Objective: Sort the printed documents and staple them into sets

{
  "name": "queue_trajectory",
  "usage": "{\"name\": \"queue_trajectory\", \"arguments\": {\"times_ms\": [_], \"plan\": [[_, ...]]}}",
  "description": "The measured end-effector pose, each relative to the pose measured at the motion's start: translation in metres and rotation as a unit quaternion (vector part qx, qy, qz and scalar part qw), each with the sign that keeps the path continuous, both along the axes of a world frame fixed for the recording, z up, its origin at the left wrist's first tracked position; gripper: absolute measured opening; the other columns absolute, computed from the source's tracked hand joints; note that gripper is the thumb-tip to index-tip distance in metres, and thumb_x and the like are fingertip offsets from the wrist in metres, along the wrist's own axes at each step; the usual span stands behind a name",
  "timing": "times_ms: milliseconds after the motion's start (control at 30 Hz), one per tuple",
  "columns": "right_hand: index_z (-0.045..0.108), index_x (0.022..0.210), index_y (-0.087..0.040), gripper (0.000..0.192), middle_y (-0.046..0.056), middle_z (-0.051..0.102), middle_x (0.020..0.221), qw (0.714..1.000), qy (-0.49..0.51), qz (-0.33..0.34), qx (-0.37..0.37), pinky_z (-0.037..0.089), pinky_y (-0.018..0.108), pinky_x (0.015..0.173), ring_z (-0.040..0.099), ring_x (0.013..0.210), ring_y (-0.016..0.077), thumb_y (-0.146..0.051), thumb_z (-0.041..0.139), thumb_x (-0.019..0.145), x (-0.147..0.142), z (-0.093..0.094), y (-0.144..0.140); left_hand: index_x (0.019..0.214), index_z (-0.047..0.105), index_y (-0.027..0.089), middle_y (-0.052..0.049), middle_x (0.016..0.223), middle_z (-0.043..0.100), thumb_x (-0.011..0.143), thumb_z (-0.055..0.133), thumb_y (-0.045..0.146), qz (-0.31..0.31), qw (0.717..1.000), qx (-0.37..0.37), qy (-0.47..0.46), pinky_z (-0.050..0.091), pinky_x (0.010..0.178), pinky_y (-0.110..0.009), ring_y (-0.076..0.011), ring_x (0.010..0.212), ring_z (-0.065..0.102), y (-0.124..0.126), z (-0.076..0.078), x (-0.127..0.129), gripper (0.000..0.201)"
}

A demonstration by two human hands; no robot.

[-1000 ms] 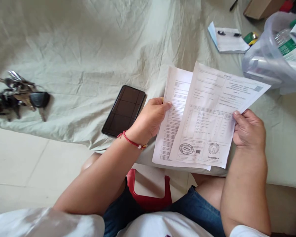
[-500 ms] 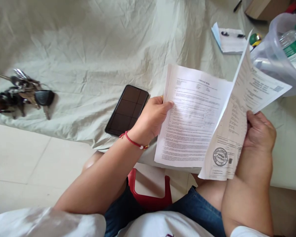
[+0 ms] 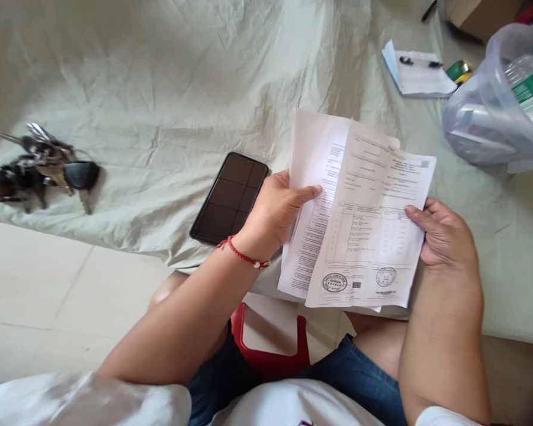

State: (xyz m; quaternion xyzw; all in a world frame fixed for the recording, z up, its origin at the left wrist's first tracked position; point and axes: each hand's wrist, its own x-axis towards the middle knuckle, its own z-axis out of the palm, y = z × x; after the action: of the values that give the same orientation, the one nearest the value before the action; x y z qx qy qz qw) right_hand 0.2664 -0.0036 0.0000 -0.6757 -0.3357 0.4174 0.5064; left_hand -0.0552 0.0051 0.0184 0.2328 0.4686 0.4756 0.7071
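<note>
- Paper, thin and white with small black print, makes up two sheets held above the edge of the sheet-covered bed: the stamped front sheet (image 3: 373, 231) lies over the back sheet (image 3: 313, 195), its top left creased into an angled fold.
- Two round ink stamps sit near the front sheet's bottom edge.
- The left hand (image 3: 273, 213) is closed on the back sheet's left edge, thumb flat on the print; a red cord bracelet (image 3: 242, 255) circles its wrist.
- The right hand (image 3: 444, 236) pinches the front sheet's right edge, thumb on top.
- A glossy black rectangular phone (image 3: 230, 198) lies just beside the left hand on the wrinkled pale-green bedsheet (image 3: 160, 89).
- A tangled metal bunch of keys (image 3: 39, 168) lies well apart, far left.
- A cloudy plastic bag (image 3: 497, 112) bulges at right, near a notepad (image 3: 420, 74) with a pen on it.
</note>
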Motion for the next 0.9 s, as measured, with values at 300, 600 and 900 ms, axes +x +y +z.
{"name": "queue_trajectory", "arguments": {"times_ms": [300,600,900], "plan": [[0.092,0.100,-0.023,0.060,0.012,0.093,0.109,0.999,-0.007,0.020,-0.043,0.075,0.056,0.100,0.087,0.097,0.0341,-0.043,0.119,0.050,-0.004,0.003,-0.003,0.105,0.082,0.019,-0.010,0.104,0.090,0.081,0.101,0.026,-0.004,1.000,0.002,-0.014,0.071,0.094,-0.045,-0.0327,0.099,0.087,-0.001,0.000,0.001,0.031],[0.093,0.093,-0.023,0.039,0.008,0.093,0.104,0.995,-0.079,-0.038,0.048,0.071,0.054,0.109,0.084,0.098,0.0292,-0.033,0.109,0.059,-0.006,-0.004,-0.001,0.099,0.080,0.020,-0.011,0.097,0.088,0.099,0.086,0.034,-0.021,1.000,0.003,-0.005,0.072,0.097,-0.046,-0.0346,0.106,0.087,-0.001,0.000,0.004,0.016],[0.090,0.094,-0.020,0.030,0.007,0.090,0.103,0.972,-0.099,-0.136,0.161,0.067,0.050,0.115,0.082,0.100,0.0257,-0.023,0.092,0.065,0.007,-0.009,0.010,0.102,0.080,0.020,-0.013,0.105,0.090,0.100,0.086,0.034,-0.020,1.000,0.005,-0.001,0.070,0.103,-0.047,-0.0350,0.110,0.087,-0.002,-0.001,0.005,0.016]]}}
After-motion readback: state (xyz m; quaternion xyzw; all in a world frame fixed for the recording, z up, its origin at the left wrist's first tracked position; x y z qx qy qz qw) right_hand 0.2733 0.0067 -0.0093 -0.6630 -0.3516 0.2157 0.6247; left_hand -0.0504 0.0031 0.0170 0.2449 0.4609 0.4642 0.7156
